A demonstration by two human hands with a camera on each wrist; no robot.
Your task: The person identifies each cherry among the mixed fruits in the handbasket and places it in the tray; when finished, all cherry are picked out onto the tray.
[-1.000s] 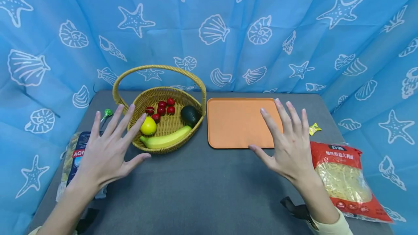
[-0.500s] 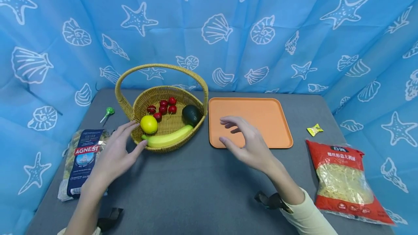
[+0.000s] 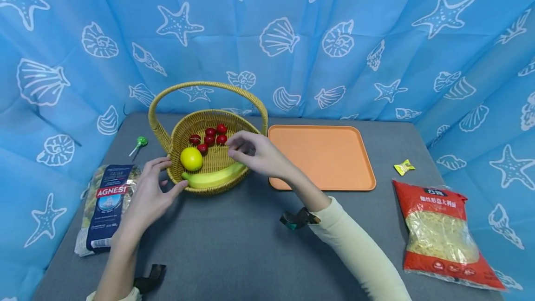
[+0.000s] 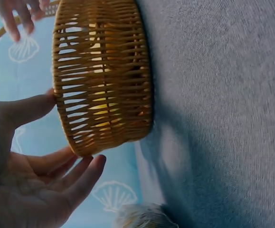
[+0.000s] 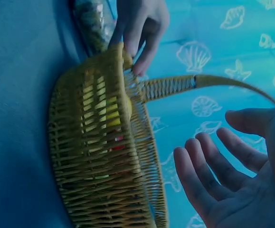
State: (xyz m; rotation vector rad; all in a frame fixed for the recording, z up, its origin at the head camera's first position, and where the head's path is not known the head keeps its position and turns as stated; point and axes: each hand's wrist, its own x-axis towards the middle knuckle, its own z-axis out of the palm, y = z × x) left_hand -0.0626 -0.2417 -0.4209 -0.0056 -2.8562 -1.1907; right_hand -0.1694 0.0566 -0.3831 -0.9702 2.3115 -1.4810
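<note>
A wicker basket (image 3: 213, 189) with a tall arched handle stands at the back left. It holds a yellow lemon (image 3: 191, 159), a banana (image 3: 214, 176) and several red cherries (image 3: 210, 140). At the basket's left side, my left hand (image 3: 152, 194) grips the rim between thumb and fingers; the left wrist view shows the thumb (image 4: 30, 108) against the rim. Over the basket's right part hovers my right hand (image 3: 261, 154), fingers loosely bent and holding nothing. It hides the avocado seen earlier. In the right wrist view its fingers (image 5: 208, 166) are apart from the basket.
An orange tray (image 3: 319, 157) lies right of the basket. Farther right are a yellow wrapped candy (image 3: 403, 167) and a red pasta bag (image 3: 445, 231). On the left lie a blue AGNESI pasta bag (image 3: 106, 208) and a green lollipop (image 3: 142, 141).
Both hands were spread in the air. The left has come to the basket's left rim and taken hold; the right has swept left past the tray to above the basket.
</note>
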